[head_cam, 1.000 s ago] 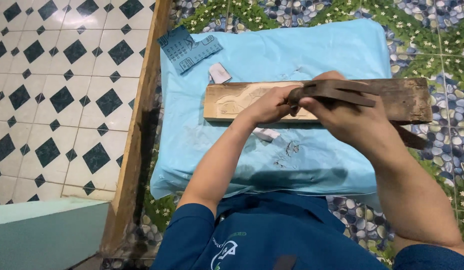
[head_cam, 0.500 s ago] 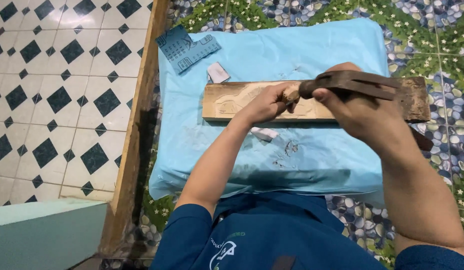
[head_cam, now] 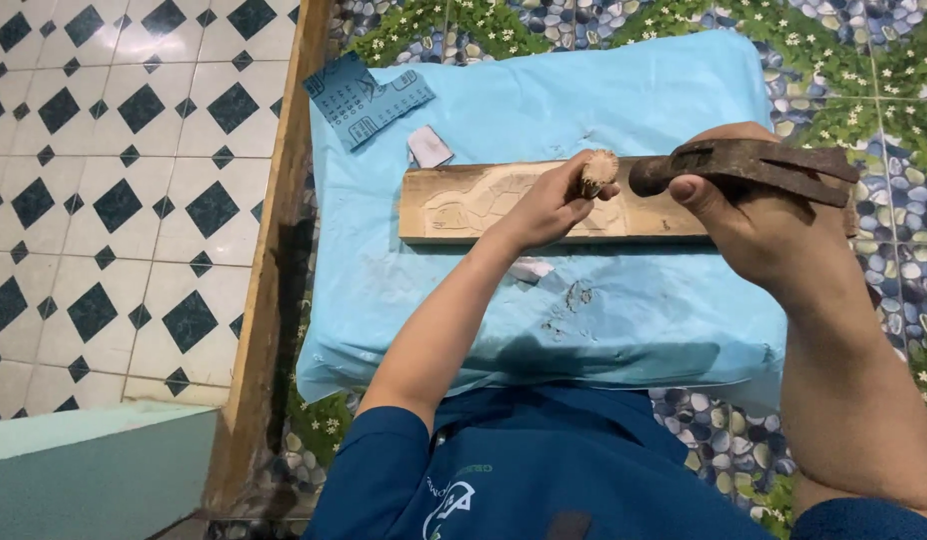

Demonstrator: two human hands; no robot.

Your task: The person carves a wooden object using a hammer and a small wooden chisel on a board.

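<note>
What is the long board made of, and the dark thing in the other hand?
The board looks like pale bare wood: grain shows, with shapes carved in. The dark bar in the right hand looks like old brown wood or rusty metal; hard to tell.

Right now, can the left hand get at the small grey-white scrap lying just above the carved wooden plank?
Probably not without letting go: the left hand is wrapped around a frayed-topped wooden chisel handle on the carved wooden plank. The small grey-white scrap lies uncovered on the light blue sheet just beyond the plank.
</note>
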